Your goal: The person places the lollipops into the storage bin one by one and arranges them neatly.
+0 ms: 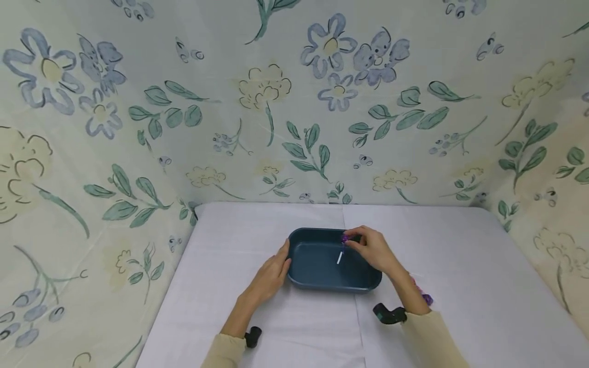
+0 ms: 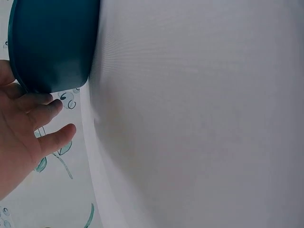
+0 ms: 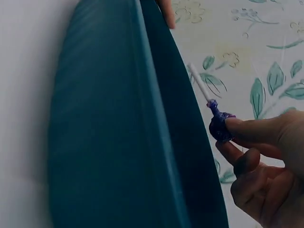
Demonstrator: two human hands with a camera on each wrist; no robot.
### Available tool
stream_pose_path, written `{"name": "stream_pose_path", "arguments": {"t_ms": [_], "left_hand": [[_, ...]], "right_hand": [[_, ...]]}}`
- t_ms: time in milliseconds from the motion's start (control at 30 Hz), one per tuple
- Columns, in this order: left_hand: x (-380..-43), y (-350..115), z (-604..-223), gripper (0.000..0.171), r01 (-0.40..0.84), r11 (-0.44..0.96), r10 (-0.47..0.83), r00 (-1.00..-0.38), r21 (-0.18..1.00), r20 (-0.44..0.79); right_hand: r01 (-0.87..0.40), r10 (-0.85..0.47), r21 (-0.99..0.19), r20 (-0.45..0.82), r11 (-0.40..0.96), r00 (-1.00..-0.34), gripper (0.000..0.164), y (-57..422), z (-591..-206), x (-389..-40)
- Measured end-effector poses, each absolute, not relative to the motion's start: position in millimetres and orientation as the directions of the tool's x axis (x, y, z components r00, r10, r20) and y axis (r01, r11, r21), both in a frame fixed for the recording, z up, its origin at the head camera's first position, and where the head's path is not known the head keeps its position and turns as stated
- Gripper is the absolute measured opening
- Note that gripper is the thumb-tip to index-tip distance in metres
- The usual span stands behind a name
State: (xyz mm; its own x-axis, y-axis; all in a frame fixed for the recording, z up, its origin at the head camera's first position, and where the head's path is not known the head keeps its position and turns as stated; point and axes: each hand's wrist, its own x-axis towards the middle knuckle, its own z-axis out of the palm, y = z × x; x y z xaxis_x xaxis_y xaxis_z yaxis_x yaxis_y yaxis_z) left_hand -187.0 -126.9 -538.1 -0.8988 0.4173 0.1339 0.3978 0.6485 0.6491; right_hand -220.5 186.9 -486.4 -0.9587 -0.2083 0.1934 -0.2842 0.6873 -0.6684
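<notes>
Head view shows the right hand (image 1: pixel 375 250) pinching a purple-wrapped lollipop (image 1: pixel 344 241) over the blue tray (image 1: pixel 317 278) at its 1 o'clock corner, stick pointing down inside. Likely mid-placement; next it needs lowering and a clean release. The left hand (image 1: pixel 271 276), fingers straight, steadies the tray's 9 o'clock rim, with open worktop (image 1: pixel 460 255) all round.

A table covered with a smooth white cloth (image 1: pixel 460 255) is set into a corner. It is enclosed at the back and on both sides by pale fabric walls (image 1: pixel 230 102) printed with blue and yellow flowers and green leaves. The scene is lit evenly and softly.
</notes>
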Motion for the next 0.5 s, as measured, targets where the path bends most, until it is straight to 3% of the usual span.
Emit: {"name": "stream_pose_path", "arguments": {"t_ms": [267,500], "left_hand": [[-189,-125,-538,0.057,0.409,0.648,0.417,-0.896,0.642,0.149],[-189,-126,-540,0.057,0.397,0.645,0.401,-0.903,0.653,0.153]], "right_hand": [[-0.276,-0.272,-0.686,0.117,0.673,-0.955,0.02,119,-499,-229],[-0.176,-0.218,-0.625,0.009,0.76,-0.976,0.015,80,-508,-225]]}}
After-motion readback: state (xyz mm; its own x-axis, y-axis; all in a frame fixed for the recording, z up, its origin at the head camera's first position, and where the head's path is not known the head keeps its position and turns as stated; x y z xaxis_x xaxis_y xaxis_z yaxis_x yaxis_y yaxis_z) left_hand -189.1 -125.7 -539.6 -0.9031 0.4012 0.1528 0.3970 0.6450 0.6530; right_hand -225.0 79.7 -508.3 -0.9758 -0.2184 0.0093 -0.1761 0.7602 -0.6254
